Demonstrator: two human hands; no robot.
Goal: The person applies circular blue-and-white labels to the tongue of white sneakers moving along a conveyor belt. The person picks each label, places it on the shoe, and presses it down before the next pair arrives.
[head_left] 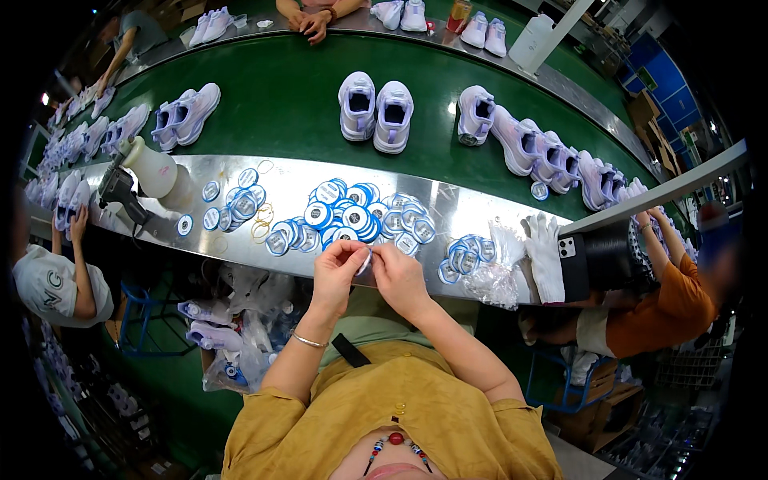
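Observation:
My left hand (338,270) and my right hand (400,278) meet above the near edge of the metal shelf. Both are closed, fingertips pinching one small round tag (365,262), seen nearly edge-on. Just beyond my fingers lies a heap of round tags (352,212) with blue rims and white or dark middles. Looser clusters of similar tags flank it, one on the left (242,204) and one on the right (464,258). Thin yellowish loops (262,224) rest beside the left cluster. Ahead, a pair of white-lilac sneakers (393,117) stands on the green belt (280,88).
At the left of the shelf are a white plastic spray bottle (152,168) and a dark tool (120,192). On the right lie clear plastic bags (496,276), white gloves (545,260) and a phone (572,264). More sneakers (528,144) line the belt. Co-workers (668,296) sit on both sides.

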